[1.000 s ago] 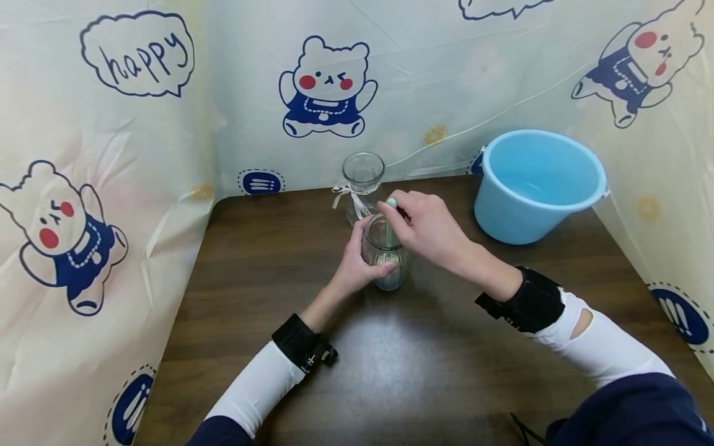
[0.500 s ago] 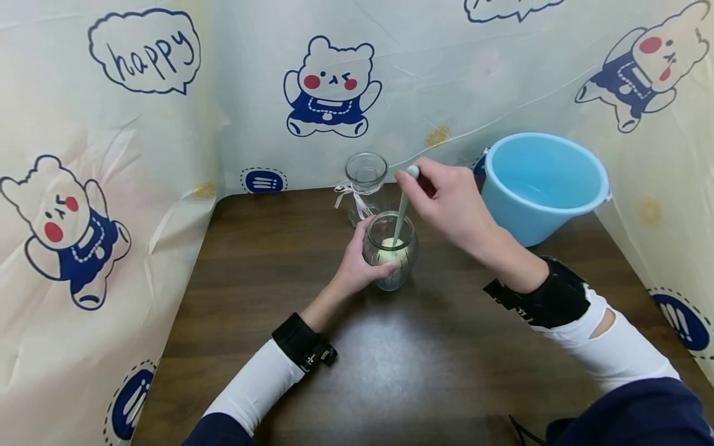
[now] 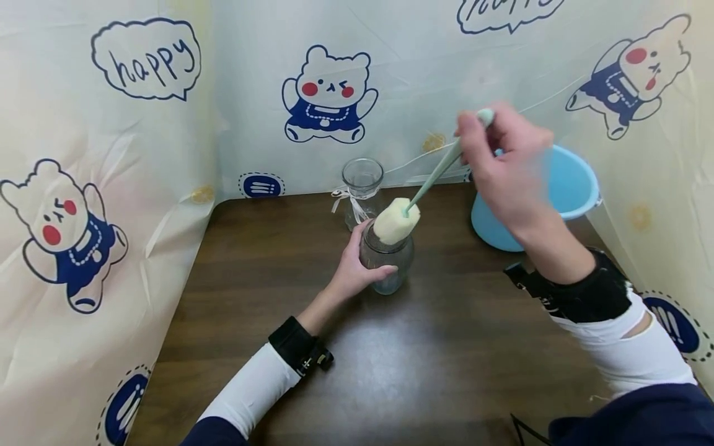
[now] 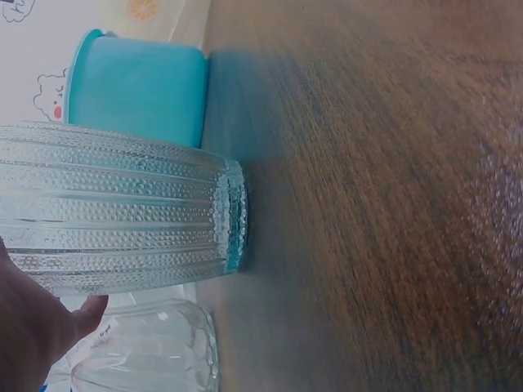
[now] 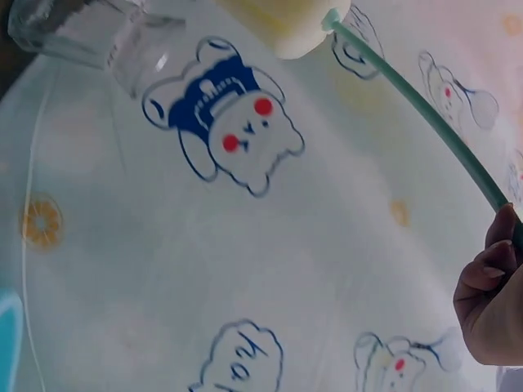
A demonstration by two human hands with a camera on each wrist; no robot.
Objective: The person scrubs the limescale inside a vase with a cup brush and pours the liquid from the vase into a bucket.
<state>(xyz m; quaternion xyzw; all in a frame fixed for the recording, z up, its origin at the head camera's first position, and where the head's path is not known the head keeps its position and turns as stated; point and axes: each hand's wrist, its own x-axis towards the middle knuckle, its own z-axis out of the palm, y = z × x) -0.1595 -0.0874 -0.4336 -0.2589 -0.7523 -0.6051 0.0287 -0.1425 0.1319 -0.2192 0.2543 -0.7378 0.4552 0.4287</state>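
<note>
My left hand [image 3: 359, 263] grips a clear glass jar [image 3: 390, 280] round its side, thumb in front, and the jar stands upright on the table. Ribbed, dotted glass shows in the left wrist view, where the jar [image 4: 122, 208] fills the left side. With my right hand [image 3: 510, 170] I hold the pale green handle of a sponge bottle brush [image 3: 393, 222]. Its cream sponge head is at the jar's mouth, mostly above the rim, with the handle slanting up to the right. In the right wrist view the handle [image 5: 433, 118] is pinched between thumb and fingers.
Behind the jar stands a second glass vase [image 3: 362, 179] with a white ribbon bow. A light blue bucket [image 3: 577, 186] is at the back right, partly behind my right hand. A printed curtain [image 3: 240, 111] surrounds the brown wooden table [image 3: 268, 266].
My right hand has risen to the right, drawing the sponge head from inside the jar up to its mouth. My left hand keeps its grip on the jar in nearly the same place.
</note>
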